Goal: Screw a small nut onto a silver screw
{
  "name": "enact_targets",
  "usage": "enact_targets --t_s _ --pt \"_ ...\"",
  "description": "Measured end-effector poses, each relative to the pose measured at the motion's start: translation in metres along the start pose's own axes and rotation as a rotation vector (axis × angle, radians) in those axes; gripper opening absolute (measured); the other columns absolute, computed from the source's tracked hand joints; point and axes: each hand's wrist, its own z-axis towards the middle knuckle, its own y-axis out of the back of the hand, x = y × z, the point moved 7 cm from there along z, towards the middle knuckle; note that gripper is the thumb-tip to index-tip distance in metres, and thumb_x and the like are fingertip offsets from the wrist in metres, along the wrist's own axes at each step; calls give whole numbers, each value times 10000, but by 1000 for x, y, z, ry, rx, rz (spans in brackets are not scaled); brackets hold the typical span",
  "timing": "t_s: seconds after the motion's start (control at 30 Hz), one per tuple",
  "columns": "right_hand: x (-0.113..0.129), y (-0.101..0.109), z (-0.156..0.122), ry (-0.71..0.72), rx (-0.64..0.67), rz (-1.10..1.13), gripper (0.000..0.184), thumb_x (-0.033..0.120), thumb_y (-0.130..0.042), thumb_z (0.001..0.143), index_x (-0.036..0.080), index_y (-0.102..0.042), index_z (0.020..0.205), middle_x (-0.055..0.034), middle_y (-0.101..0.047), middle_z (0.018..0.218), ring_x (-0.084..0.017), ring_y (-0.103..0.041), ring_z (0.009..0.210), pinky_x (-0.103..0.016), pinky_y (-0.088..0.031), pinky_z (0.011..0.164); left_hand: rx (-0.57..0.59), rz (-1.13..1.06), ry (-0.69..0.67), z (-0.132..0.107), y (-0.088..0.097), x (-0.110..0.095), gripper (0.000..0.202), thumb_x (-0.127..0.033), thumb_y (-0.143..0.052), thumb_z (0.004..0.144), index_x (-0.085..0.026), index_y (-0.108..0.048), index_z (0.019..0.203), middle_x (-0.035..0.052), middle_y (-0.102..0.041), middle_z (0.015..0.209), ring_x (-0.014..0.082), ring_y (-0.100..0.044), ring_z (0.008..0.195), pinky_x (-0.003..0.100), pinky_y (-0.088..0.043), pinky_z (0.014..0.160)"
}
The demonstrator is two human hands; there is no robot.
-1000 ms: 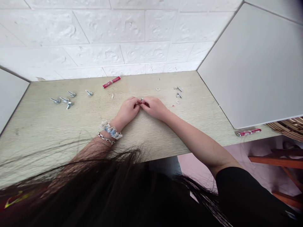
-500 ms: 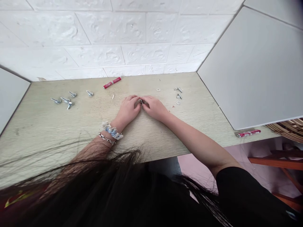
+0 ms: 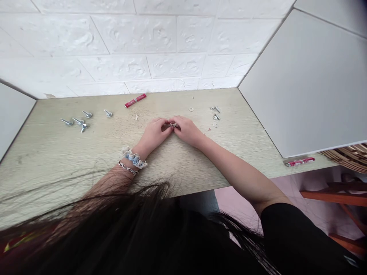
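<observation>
Both my hands meet over the middle of the table, fingertips pinched around a small metal bolt (image 3: 172, 125) that is mostly covered by the fingers. My left hand (image 3: 155, 133), with a scrunchie and a chain bracelet on its wrist, closes on the bolt from the left. From the other side my right hand (image 3: 187, 130) grips it between thumb and fingers. A loose washer (image 3: 191, 109) lies behind the right hand. Farther right are bolts and nuts (image 3: 217, 117) with another washer (image 3: 215, 125) in front of them.
Several bolts with parts fitted on them (image 3: 78, 121) lie at the left, and one more bolt (image 3: 108, 113) sits nearer. A red tube (image 3: 135, 100) rests near the white wall; another red tube (image 3: 299, 162) lies at the right edge beside a wicker basket (image 3: 348, 156). Grey panels flank the table (image 3: 183, 164).
The fingers have shifted slightly around the bolt, which now shows lighter and at a different angle between the fingertips. The parts on the table have stayed where they were.
</observation>
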Motion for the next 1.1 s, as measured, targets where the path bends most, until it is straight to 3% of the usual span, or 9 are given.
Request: enact_targets --t_s 0.1,0.27,0.4,0.57,0.77,0.93,1.1 --pt "0 -1 0 5 2 35 348 47 -417 790 145 -609 1063 -92 -671 1069 -186 -588 955 -337 -459 875 31 -38 48 -1 1 2 252 -366 -580 852 -176 -682 982 63 -714 928 208 -632 864 345 -501 833" --pt "2 -1 0 18 -33 67 333 61 -415 793 138 -578 1073 -102 -653 1077 -177 -585 935 -323 -470 849 35 -92 84 -2 3 2 232 -330 -557 863 -173 -644 1010 46 -709 914 168 -613 750 329 -496 776" --pt "2 2 -1 23 -88 75 361 53 -401 798 165 -564 1100 -88 -631 1102 -165 -586 932 -308 -487 832 37 -143 73 -3 3 -1 234 -260 -518 862 -183 -603 1066 43 -698 1007 147 -611 749 314 -501 771" --pt "3 9 -2 21 -163 87 327 60 -407 815 168 -564 1081 -88 -620 1073 -160 -590 919 -312 -515 820 89 -91 -10 -2 -2 -7 306 -261 -571 820 -164 -620 1105 37 -671 899 148 -587 732 302 -496 764" --pt "5 15 -3 -15 -220 113 269 117 -431 841 194 -560 1065 -74 -600 1116 -144 -600 859 -326 -543 800 92 -94 -120 0 -4 -11 338 -298 -543 847 -189 -657 1146 36 -673 914 148 -580 750 307 -493 809" --pt "9 15 -5 4 -239 130 242 160 -468 860 194 -549 1086 -75 -591 1139 -132 -602 839 -325 -555 812 80 -65 -106 0 -2 -10 210 -302 -552 839 -156 -692 894 63 -670 900 175 -591 813 314 -485 830" --pt "11 17 -8 -5 -275 145 278 180 -455 883 223 -527 1149 -72 -592 1167 -144 -615 895 -343 -550 857 57 -129 -34 -3 1 -10 235 -265 -526 856 -180 -685 1007 18 -674 804 147 -580 714 283 -479 742"
